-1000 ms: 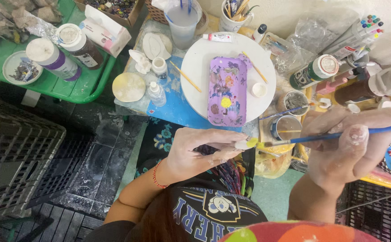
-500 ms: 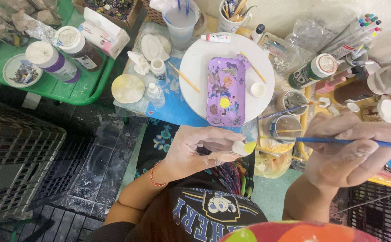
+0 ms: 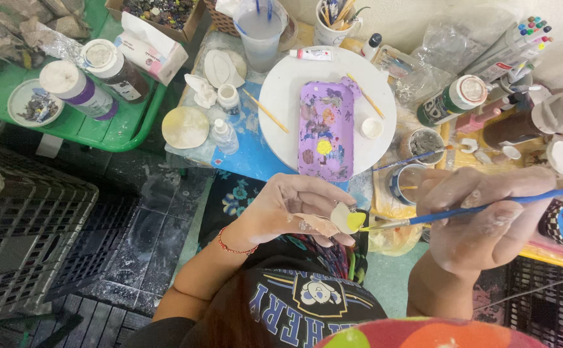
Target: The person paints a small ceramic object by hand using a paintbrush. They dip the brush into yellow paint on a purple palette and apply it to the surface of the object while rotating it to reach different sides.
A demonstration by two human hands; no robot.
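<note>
A small yellow shell sits pinched in the left hand, above the lap. The right hand curls tight around a blue brush, its tip on the shell. Past them, a white plate holds a purple paint tray on the messy table. A grey crate sits on the dark floor.

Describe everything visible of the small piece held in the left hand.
The small piece is a flat, rounded, petal-like shape, pale cream with wet-looking yellow paint on its right part; it looks like clay or plaster. The left hand pinches it at the fingertips, above the lap and below the white round plate. The tip of the blue-handled paintbrush, held in the right hand, meets its yellow edge.
</note>
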